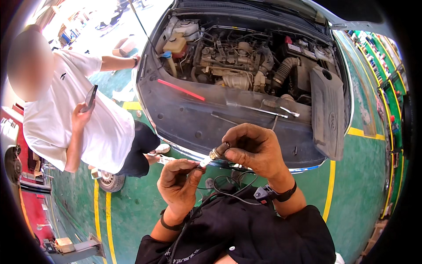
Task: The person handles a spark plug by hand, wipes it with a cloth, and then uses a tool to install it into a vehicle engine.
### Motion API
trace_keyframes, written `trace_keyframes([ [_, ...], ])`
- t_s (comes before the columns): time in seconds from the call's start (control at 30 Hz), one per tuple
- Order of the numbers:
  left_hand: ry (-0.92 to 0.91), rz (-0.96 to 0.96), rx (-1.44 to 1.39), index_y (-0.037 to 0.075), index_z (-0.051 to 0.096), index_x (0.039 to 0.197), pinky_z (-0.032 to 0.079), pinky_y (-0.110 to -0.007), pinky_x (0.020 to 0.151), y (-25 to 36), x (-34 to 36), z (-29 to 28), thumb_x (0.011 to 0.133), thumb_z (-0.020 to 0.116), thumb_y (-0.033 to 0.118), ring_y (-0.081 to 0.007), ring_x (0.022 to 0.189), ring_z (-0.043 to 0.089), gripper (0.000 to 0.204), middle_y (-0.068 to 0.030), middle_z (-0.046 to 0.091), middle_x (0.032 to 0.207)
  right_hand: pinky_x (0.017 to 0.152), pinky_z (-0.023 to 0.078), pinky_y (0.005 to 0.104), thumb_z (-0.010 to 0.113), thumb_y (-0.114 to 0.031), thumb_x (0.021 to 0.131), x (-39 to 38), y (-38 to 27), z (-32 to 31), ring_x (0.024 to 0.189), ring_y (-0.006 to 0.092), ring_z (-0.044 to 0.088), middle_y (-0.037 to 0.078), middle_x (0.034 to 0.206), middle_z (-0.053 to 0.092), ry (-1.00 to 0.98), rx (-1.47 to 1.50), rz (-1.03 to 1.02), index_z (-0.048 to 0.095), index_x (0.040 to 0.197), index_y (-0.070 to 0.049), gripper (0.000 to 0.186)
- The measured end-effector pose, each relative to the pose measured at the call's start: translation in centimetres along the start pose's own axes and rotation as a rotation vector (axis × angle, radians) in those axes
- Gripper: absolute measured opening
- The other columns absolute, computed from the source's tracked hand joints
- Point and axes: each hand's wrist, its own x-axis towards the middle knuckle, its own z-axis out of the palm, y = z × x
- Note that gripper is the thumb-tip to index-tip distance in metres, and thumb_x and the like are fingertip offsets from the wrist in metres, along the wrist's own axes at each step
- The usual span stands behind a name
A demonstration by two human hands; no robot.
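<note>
In front of my chest, over the car's front edge, I hold a spark plug (214, 155) with a white ceramic end, a metal middle and a dark far end. The fingertips of my left hand (178, 182) pinch close to the white end. My right hand (259, 152) has thumb and fingers closed on the dark end, partly hiding it. Beyond my hands lies the open engine bay with the bare engine (235, 61). A long metal ratchet tool (259, 108) rests on the dark front panel (176, 116), near my right hand.
A dark plastic engine cover (329, 112) leans at the right of the bay. A red strip (181, 89) lies on the panel. At left stands a person (83, 110) with a phone (90, 97), one hand on the car. Thin cables (233, 193) loop below my hands.
</note>
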Motion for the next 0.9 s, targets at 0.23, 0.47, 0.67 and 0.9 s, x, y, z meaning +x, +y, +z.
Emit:
trace_keyframes([
  [0.23,-0.033,0.050,-0.031,-0.005,0.057,0.108,0.057,-0.030,0.084,0.1,-0.4,0.0,0.082,0.072,-0.012,-0.0180,0.092,0.068,0.030,-0.0132,0.066,0.101,0.087,0.054,0.0282,0.072,-0.005,0.090,0.1,-0.2,-0.3,0.098,0.0152,0.067,0.011,0.102,0.072,-0.030,0.052,0.060,0.062,0.115,0.005,0.029],
  [0.47,-0.038,0.076,-0.003,-0.004,0.058,0.105,0.057,-0.030,0.082,-0.2,-0.5,-0.1,0.079,0.076,-0.010,-0.0187,0.091,0.067,0.033,-0.0130,0.065,0.101,0.079,0.055,0.0279,0.075,-0.008,0.087,0.1,-0.1,0.0,0.090,0.0183,0.069,0.014,0.097,0.072,0.001,0.088,0.045,0.063,0.114,0.006,0.032],
  [0.67,-0.031,0.082,0.006,-0.002,0.059,0.101,0.056,-0.029,0.079,0.2,-0.7,0.3,0.075,0.080,-0.009,-0.0190,0.090,0.066,0.034,-0.0121,0.065,0.098,0.082,0.053,0.0290,0.074,-0.008,0.089,0.1,-0.1,-0.2,0.093,0.0183,0.068,0.013,0.099,0.071,-0.036,0.125,0.066,0.062,0.116,0.006,0.032],
  [0.9,-0.036,0.069,0.046,-0.002,0.060,0.099,0.054,-0.029,0.079,0.0,-0.8,0.3,0.073,0.081,-0.009,-0.0181,0.087,0.064,0.034,-0.0113,0.065,0.096,0.090,0.052,0.0326,0.070,-0.007,0.091,0.1,0.0,-0.8,0.099,0.0184,0.066,0.012,0.104,0.069,-0.128,0.179,0.068,0.060,0.118,0.007,0.031],
])
